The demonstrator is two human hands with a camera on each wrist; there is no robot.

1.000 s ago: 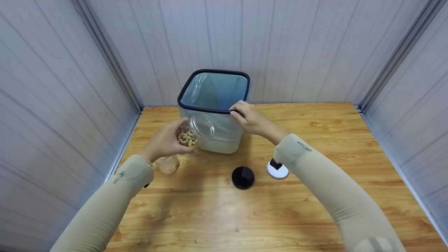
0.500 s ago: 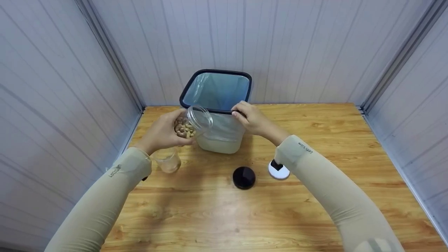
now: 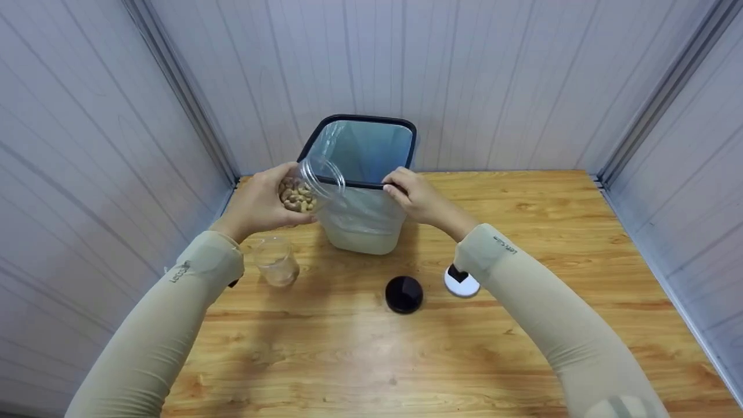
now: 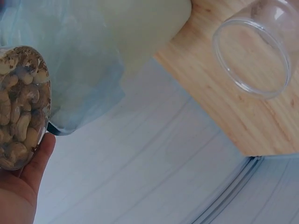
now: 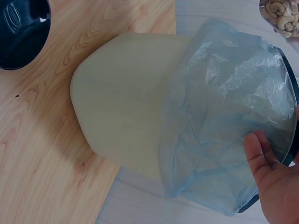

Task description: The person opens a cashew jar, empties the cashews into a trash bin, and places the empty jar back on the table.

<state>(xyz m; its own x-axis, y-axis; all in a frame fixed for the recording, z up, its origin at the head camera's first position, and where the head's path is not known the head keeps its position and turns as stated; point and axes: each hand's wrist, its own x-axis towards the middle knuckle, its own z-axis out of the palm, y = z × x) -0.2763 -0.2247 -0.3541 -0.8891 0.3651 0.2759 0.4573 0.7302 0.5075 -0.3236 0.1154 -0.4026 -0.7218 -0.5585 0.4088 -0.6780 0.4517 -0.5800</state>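
Note:
My left hand [image 3: 258, 200] grips a clear jar [image 3: 322, 177] tilted toward the trash bin, its open mouth overlapping the near left corner of the bin's rim in the head view. Cashews [image 3: 297, 196] lie in the jar's lower part; through its base they fill the left edge of the left wrist view. The bin [image 3: 365, 241] is whitish with a black rim and a pale blue bag [image 5: 224, 102] folded over its outside. Fingers of my right hand [image 3: 418, 197] curl over the rim's near right corner, the thumb against the bag outside.
An open clear glass [image 3: 277, 264] stands on the wooden table [image 3: 360, 360] below my left wrist. A round black lid [image 3: 404, 295] lies in front of the bin, and a white disc [image 3: 462, 284] with a black mark sits right of it. Panel walls enclose the back and sides.
My left hand has raised the jar and moved it slightly left, up to the bin's rim, uncovering more of the glass below. The right hand stays on the rim.

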